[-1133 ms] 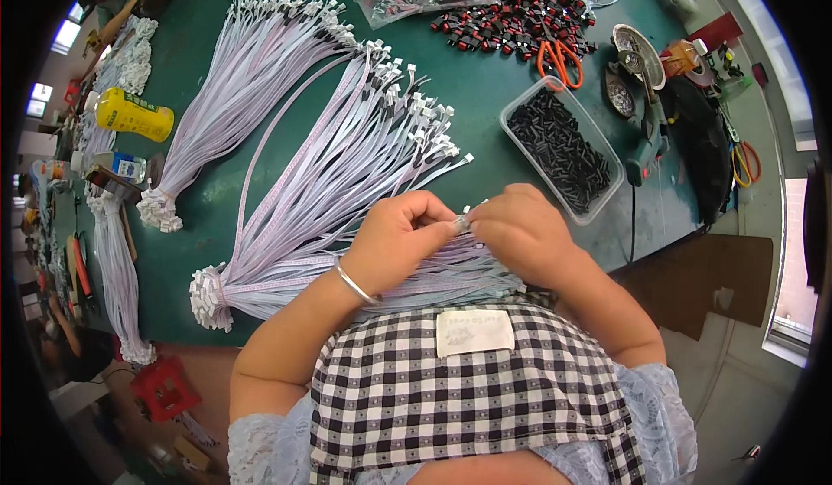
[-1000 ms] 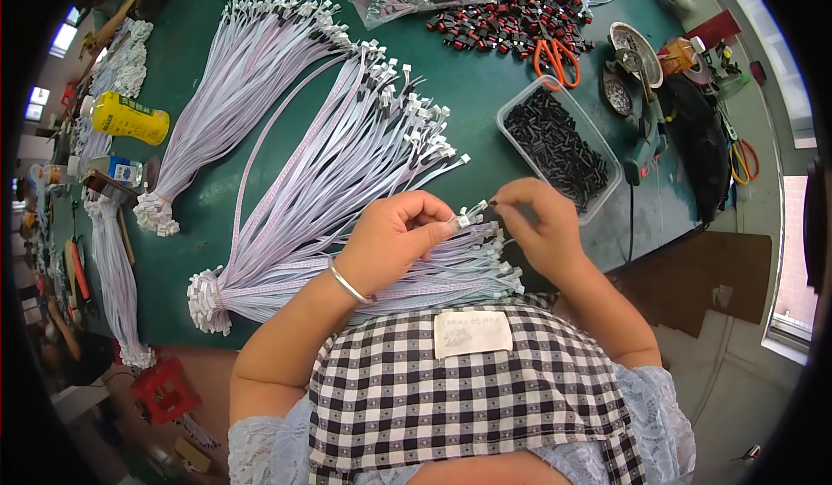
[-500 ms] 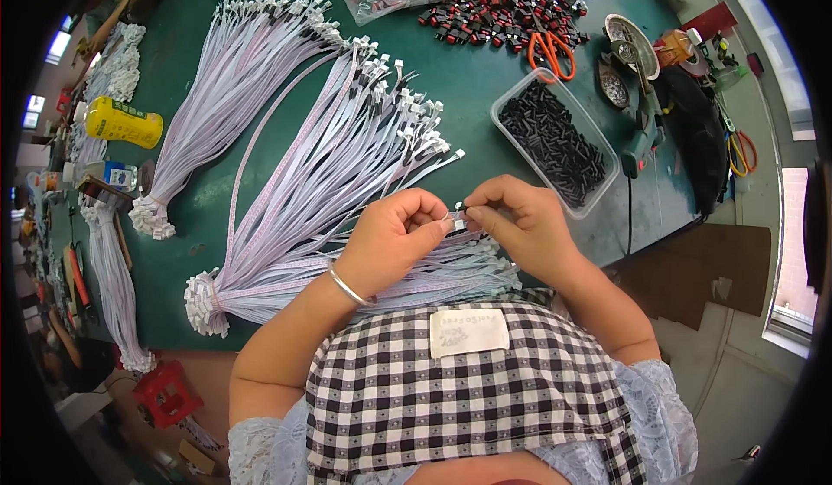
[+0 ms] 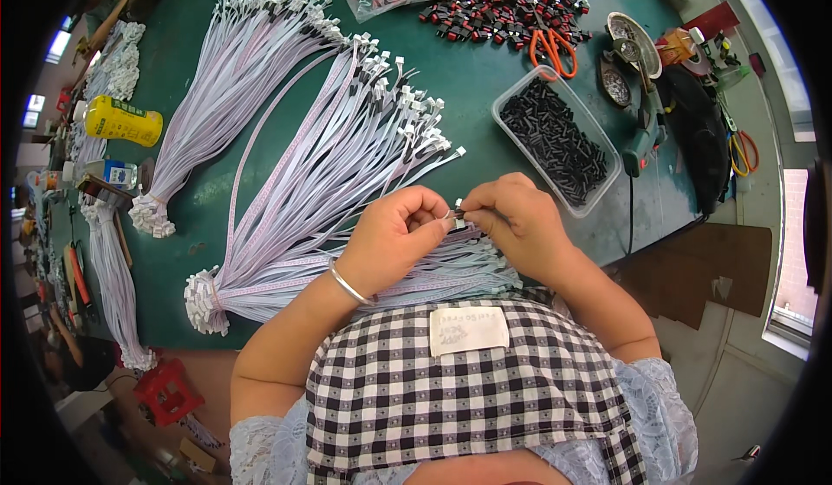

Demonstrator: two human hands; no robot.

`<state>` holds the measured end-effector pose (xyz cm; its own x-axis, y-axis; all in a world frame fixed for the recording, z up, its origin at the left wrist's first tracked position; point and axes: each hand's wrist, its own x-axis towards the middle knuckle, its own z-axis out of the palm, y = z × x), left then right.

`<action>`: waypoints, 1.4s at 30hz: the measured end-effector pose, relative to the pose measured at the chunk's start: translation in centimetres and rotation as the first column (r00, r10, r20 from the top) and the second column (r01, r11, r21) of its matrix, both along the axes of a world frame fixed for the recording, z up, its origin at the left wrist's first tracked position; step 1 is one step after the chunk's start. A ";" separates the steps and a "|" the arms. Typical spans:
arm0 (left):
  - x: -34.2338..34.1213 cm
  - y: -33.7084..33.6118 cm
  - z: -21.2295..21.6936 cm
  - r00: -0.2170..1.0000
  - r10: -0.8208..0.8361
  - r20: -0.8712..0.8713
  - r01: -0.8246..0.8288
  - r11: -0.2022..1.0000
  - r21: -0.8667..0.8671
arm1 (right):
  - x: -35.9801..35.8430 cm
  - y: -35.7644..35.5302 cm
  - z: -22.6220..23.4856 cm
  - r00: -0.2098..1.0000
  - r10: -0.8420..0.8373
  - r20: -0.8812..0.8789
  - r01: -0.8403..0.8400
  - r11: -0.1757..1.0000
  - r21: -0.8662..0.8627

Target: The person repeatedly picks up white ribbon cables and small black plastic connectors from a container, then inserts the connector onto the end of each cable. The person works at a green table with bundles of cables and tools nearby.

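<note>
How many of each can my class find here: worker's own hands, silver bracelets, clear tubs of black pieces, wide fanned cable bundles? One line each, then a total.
Hands: 2 (left hand, right hand)
Silver bracelet: 1
Clear tub of black pieces: 1
Wide fanned cable bundles: 2 (upper bundle, lower bundle)
Total: 6

Over there I see a green table (image 4: 485,121), white cables (image 4: 321,156) with pink marks, black tubes (image 4: 559,143), a yellow bottle (image 4: 126,122), pale blue sleeves (image 4: 663,411) and a black-and-white checked apron (image 4: 451,398).

Hands (image 4: 394,232) pinching white connector (image 4: 459,223) and dark piece (image 4: 458,214) above pale cables (image 4: 459,264); clear tub (image 4: 578,211) of black tubes (image 4: 555,138) nearby.
</note>
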<state>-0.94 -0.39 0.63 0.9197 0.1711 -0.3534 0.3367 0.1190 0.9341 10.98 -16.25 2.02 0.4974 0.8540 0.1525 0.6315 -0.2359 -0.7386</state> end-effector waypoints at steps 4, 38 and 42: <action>0.0 -0.1 0.0 1.000 -0.005 -0.010 0.006 0.999 0.038 | 0.1 0.1 0.3 0.999 0.032 0.022 -0.031 0.999 -0.030; -0.3 0.0 0.1 0.997 -0.055 0.052 0.048 0.990 0.133 | -0.3 -0.4 -0.4 0.991 0.039 -0.130 -0.044 0.998 -0.035; -0.3 -0.2 0.9 0.995 -0.053 0.080 0.035 0.975 0.218 | -0.3 0.1 0.0 0.975 0.053 -0.217 -0.062 0.997 -0.036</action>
